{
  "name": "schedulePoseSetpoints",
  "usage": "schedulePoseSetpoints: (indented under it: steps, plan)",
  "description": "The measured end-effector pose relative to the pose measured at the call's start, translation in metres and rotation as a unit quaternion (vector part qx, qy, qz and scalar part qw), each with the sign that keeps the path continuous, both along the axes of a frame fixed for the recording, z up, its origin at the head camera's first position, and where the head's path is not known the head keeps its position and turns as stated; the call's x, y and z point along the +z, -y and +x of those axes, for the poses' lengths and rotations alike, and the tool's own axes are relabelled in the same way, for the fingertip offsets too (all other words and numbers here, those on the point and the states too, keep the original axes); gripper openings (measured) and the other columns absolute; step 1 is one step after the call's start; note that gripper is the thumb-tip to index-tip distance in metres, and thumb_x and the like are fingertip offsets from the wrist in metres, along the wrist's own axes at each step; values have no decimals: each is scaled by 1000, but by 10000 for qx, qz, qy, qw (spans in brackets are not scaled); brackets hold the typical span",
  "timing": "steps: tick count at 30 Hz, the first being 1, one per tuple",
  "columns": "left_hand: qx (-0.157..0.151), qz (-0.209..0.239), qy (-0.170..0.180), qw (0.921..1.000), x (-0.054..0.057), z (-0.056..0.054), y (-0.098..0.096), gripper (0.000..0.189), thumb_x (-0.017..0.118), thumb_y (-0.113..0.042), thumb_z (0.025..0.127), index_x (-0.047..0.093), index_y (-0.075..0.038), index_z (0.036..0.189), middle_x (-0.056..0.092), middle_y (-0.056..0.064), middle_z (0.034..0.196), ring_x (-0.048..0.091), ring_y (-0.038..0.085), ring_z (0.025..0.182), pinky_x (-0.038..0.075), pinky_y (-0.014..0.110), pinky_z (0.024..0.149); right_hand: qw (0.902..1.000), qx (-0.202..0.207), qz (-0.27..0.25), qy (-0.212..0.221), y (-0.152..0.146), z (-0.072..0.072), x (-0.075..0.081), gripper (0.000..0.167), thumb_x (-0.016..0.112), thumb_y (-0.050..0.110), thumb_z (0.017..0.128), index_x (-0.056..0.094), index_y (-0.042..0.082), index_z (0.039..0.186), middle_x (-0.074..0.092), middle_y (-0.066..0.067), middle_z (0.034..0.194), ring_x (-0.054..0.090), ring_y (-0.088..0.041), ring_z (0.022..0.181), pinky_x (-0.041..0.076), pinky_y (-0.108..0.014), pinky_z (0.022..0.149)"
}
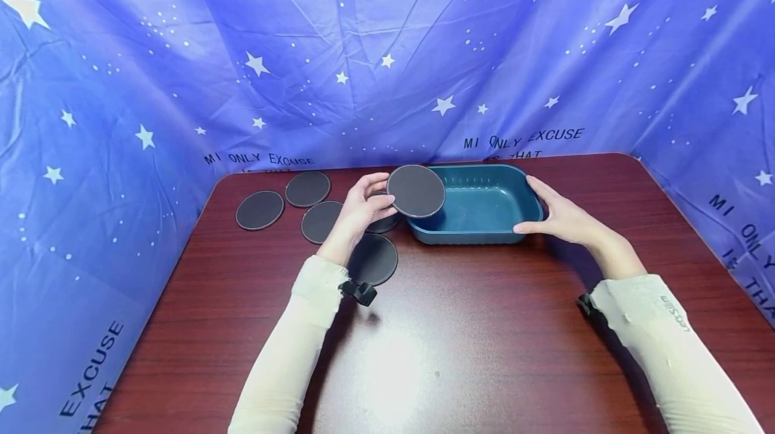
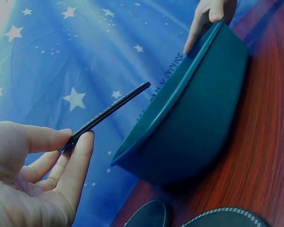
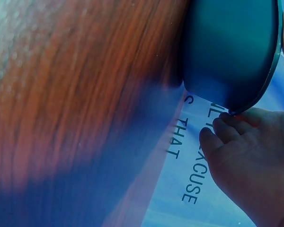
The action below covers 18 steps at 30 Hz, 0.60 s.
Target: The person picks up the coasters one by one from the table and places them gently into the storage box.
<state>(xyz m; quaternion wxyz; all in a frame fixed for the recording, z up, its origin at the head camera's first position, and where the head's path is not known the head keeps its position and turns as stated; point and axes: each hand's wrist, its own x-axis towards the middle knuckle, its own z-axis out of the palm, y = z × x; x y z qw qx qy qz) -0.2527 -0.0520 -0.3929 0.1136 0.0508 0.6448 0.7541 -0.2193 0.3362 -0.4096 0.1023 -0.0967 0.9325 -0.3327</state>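
Note:
My left hand [image 1: 361, 210] pinches a round black coaster [image 1: 416, 191] with stitched edging between thumb and fingers. That coaster is raised and tilted over the left end of a teal rectangular container [image 1: 478, 237]. In the left wrist view the coaster [image 2: 111, 109] appears edge-on, apart from the container's rim [image 2: 173, 101]. My right hand [image 1: 563, 217] holds the container's right end, thumb at the near corner and fingers at the far one. The right wrist view has this hand [image 3: 251, 156] against the rim. The container's visible floor holds nothing.
Several more black coasters lie on the dark red wooden table, among them one at the far left [image 1: 260, 210], one at the back [image 1: 307, 189] and one near my left wrist [image 1: 373, 260]. A blue star-patterned cloth [image 1: 363, 104] hangs behind the table and at both sides.

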Motion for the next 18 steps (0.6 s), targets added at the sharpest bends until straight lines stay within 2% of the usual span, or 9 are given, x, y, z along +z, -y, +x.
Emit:
schedulePoseSetpoints:
  steps: [7, 13, 18]
  plan:
    - [-25, -161, 22, 9999, 1, -1, -23, 52, 58, 12, 91, 47, 0, 140, 57, 17, 128, 64, 4, 78, 62, 21, 71, 10000, 26, 1, 0, 0, 1, 1, 115, 78, 40, 84, -1, 7, 160, 2, -20, 168, 9, -44, 153, 18, -70, 119]
    - [-102, -447, 78, 9989, 3, -3, -43, 52, 59, 13, 90, 49, 0, 138, 57, 21, 132, 63, 6, 80, 63, 25, 73, 10000, 22, 15, -7, 1, 2, 2, 115, 78, 40, 84, -1, 5, 160, 3, -22, 167, 10, -45, 153, 18, -69, 119]
    - [-239, -753, 58, 9969, 5, -7, -59, 50, 60, 14, 89, 51, 1, 136, 57, 23, 137, 62, 8, 76, 63, 25, 72, 10000, -5, -16, -3, 1, 2, 2, 115, 78, 40, 84, -1, 5, 160, 3, -22, 167, 10, -45, 152, 18, -70, 119]
